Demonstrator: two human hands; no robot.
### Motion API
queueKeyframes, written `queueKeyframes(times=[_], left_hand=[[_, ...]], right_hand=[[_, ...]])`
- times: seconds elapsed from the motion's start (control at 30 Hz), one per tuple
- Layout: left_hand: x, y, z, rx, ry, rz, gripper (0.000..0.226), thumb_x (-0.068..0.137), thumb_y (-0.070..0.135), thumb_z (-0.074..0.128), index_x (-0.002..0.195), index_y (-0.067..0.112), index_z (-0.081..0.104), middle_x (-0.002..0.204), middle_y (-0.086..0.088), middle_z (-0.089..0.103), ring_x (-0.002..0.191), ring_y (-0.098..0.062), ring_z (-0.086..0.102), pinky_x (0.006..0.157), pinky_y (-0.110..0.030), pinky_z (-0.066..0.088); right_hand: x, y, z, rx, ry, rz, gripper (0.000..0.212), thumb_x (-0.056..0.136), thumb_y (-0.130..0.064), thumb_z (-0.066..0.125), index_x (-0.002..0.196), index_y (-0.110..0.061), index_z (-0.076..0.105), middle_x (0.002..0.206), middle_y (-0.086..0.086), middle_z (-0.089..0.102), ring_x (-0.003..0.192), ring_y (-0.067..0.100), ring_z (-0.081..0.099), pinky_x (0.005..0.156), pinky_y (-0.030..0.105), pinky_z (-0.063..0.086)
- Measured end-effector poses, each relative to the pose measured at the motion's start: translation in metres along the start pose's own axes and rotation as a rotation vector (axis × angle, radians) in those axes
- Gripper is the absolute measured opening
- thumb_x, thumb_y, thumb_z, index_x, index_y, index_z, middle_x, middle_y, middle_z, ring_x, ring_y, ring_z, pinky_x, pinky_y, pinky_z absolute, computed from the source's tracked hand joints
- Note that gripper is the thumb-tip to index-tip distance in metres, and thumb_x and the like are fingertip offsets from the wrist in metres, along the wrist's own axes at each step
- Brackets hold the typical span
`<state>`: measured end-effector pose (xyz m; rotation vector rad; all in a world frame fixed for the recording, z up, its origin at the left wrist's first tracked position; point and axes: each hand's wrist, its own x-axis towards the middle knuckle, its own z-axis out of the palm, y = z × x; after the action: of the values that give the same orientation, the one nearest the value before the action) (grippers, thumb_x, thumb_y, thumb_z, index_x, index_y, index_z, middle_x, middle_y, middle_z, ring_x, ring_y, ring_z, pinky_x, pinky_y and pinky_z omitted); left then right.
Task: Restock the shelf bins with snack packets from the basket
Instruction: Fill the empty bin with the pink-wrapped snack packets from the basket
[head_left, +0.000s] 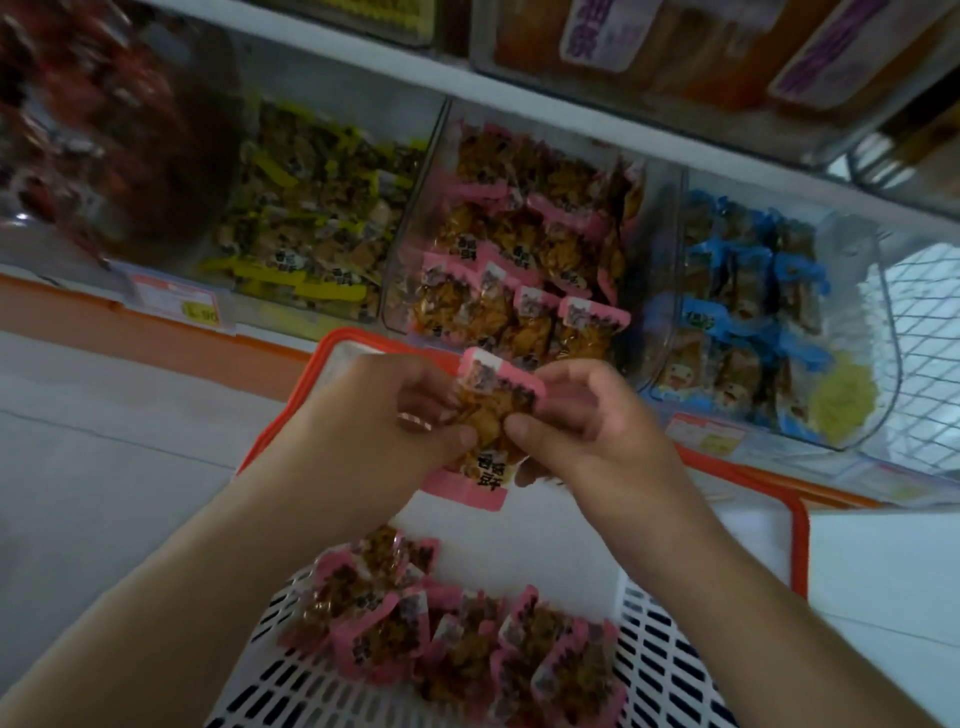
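Between both hands I hold pink-edged snack packets (493, 410) above the basket, just in front of the shelf. My left hand (374, 415) grips them from the left, fingers curled around. My right hand (587, 415) pinches them from the right with thumb and fingers. Below, the white basket with an orange rim (797, 540) holds several more pink packets (457, 634). Straight ahead, the clear middle bin (410, 260) is filled with the same pink packets (524, 249).
A bin of yellow-edged packets (311, 223) stands left of the pink bin, and a bin of blue-edged packets (748, 312) stands to its right. Red packets (93, 119) fill the far-left bin. An upper shelf (571, 93) carries orange packages. Price tags (182, 301) line the shelf edge.
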<state>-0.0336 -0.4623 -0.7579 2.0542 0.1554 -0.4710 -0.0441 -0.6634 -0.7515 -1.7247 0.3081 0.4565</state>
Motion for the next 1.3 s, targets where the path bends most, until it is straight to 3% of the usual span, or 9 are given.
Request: queueKeyframes(times=[0.13, 0.27, 0.4, 0.47, 0.57, 0.77, 0.87, 1.07, 1.3], left_hand=[[0.002, 0.006, 0.001, -0.061, 0.125, 0.022, 0.020, 0.081, 0.033, 0.087, 0.094, 0.035, 0.072, 0.087, 0.021, 0.073, 0.077, 0.001, 0.072, 0.062, -0.020, 0.057], [0.001, 0.014, 0.001, -0.045, 0.175, 0.062, 0.022, 0.091, 0.035, 0.075, 0.110, 0.042, 0.067, 0.094, 0.029, 0.071, 0.085, 0.008, 0.068, 0.069, -0.014, 0.056], [0.002, 0.012, -0.010, 0.096, 0.348, 0.017, 0.031, 0.095, 0.033, 0.065, 0.124, 0.042, 0.057, 0.105, 0.023, 0.065, 0.097, -0.001, 0.061, 0.073, -0.017, 0.045], [0.003, 0.009, -0.015, 0.139, 0.378, -0.010, 0.035, 0.096, 0.032, 0.064, 0.128, 0.040, 0.054, 0.111, 0.020, 0.062, 0.098, -0.005, 0.059, 0.068, -0.014, 0.039], [0.003, 0.010, -0.019, 0.166, 0.371, -0.027, 0.034, 0.097, 0.033, 0.062, 0.129, 0.040, 0.053, 0.114, 0.019, 0.060, 0.098, -0.006, 0.057, 0.066, -0.009, 0.034], [0.005, 0.010, -0.021, 0.214, 0.314, -0.019, 0.022, 0.098, 0.031, 0.059, 0.119, 0.040, 0.062, 0.113, 0.019, 0.060, 0.096, -0.004, 0.056, 0.063, -0.006, 0.034], [0.007, 0.009, -0.023, 0.232, 0.306, -0.029, 0.022, 0.098, 0.031, 0.059, 0.118, 0.040, 0.062, 0.118, 0.017, 0.058, 0.098, -0.006, 0.054, 0.062, -0.005, 0.032], [0.006, 0.007, -0.026, 0.260, 0.314, -0.025, 0.020, 0.098, 0.029, 0.060, 0.115, 0.039, 0.064, 0.118, 0.015, 0.056, 0.097, -0.004, 0.052, 0.061, -0.006, 0.029], [-0.002, 0.006, -0.042, 0.287, 0.307, -0.024, 0.020, 0.099, 0.025, 0.056, 0.112, 0.037, 0.066, 0.111, 0.013, 0.061, 0.085, -0.002, 0.056, 0.048, -0.006, 0.040]], right_hand=[[-0.002, -0.002, 0.003, -0.026, 0.086, -0.098, 0.047, 0.089, -0.010, 0.084, 0.117, -0.032, 0.055, 0.092, 0.003, 0.078, 0.080, 0.021, 0.076, 0.077, 0.045, 0.064], [0.000, -0.013, 0.001, -0.049, 0.245, -0.141, 0.045, 0.091, -0.008, 0.081, 0.114, -0.037, 0.056, 0.089, -0.002, 0.079, 0.078, 0.016, 0.077, 0.073, 0.039, 0.065], [0.028, -0.033, 0.002, -0.088, 0.381, -0.201, 0.050, 0.092, -0.011, 0.081, 0.117, -0.044, 0.053, 0.093, -0.014, 0.079, 0.080, 0.005, 0.077, 0.075, 0.037, 0.064], [0.060, -0.043, 0.008, -0.119, 0.411, -0.255, 0.054, 0.090, -0.011, 0.082, 0.116, -0.050, 0.054, 0.099, -0.012, 0.079, 0.087, 0.004, 0.077, 0.078, 0.038, 0.065], [0.118, -0.060, 0.022, -0.206, 0.424, -0.325, 0.044, 0.090, -0.012, 0.080, 0.111, -0.046, 0.061, 0.115, -0.012, 0.071, 0.096, 0.004, 0.071, 0.087, 0.045, 0.064], [0.184, -0.066, 0.049, -0.429, 0.453, -0.376, 0.033, 0.096, -0.010, 0.069, 0.119, -0.033, 0.063, 0.113, -0.007, 0.067, 0.102, 0.012, 0.066, 0.094, 0.044, 0.060], [0.189, -0.057, 0.052, -0.574, 0.472, -0.427, 0.034, 0.100, -0.013, 0.063, 0.130, -0.030, 0.061, 0.118, -0.004, 0.067, 0.110, 0.018, 0.066, 0.095, 0.043, 0.058], [0.194, -0.047, 0.047, -0.772, 0.491, -0.465, 0.041, 0.103, -0.026, 0.062, 0.143, -0.031, 0.055, 0.125, 0.001, 0.069, 0.108, 0.023, 0.069, 0.082, 0.043, 0.062], [0.143, -0.043, 0.037, -0.762, 0.466, -0.514, 0.042, 0.104, -0.024, 0.057, 0.145, -0.031, 0.052, 0.124, 0.004, 0.063, 0.106, 0.019, 0.065, 0.084, 0.034, 0.057]])
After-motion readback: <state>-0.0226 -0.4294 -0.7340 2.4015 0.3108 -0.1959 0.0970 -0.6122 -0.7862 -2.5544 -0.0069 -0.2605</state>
